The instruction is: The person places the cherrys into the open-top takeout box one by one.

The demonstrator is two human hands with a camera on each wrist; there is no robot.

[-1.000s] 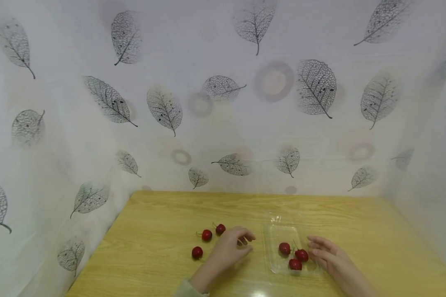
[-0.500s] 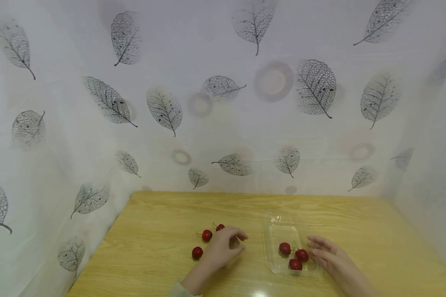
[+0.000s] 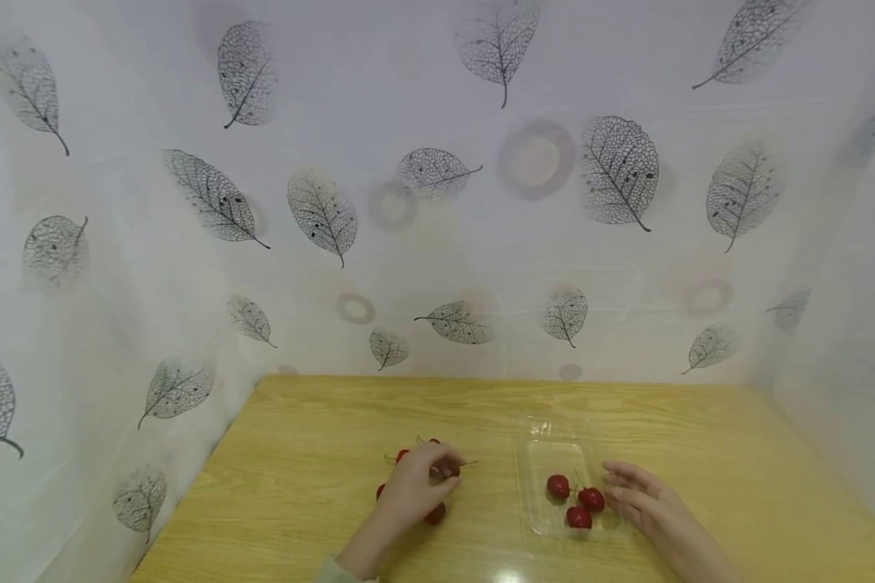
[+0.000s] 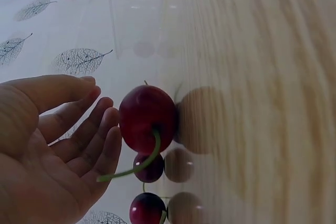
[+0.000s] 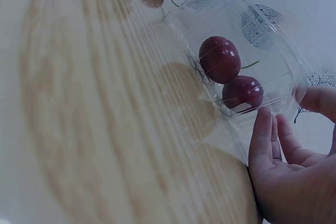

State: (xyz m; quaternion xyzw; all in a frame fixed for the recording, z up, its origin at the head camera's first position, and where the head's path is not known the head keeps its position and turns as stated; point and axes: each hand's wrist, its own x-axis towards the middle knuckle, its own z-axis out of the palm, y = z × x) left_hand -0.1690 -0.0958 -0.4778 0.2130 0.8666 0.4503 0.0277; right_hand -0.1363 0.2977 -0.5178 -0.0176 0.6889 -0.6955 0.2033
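Observation:
My left hand (image 3: 411, 486) is over the cherries on the left of the table, fingers bent loosely. In the left wrist view a dark red cherry (image 4: 148, 119) with a curved green stem lies beside its fingertips, apart from the palm. In the head view another cherry (image 3: 450, 470) shows partly under the fingers; whether they touch it is hard to tell. My right hand (image 3: 652, 506) rests at the right side of a clear plastic container (image 3: 522, 486), its fairly straight fingers against the wall. Inside lie three cherries, among them one at the left (image 3: 557, 487).
Other cherries, such as the partly covered red cherry (image 3: 403, 457), lie behind and beside the left hand. The wooden table (image 3: 321, 405) runs back to a pale leaf-patterned sheet (image 3: 437, 267), which also rises at both sides.
My left hand has moved left and slightly towards me, over the cherries, covering some and leaving two in view at its right. The right hand and container have stayed put.

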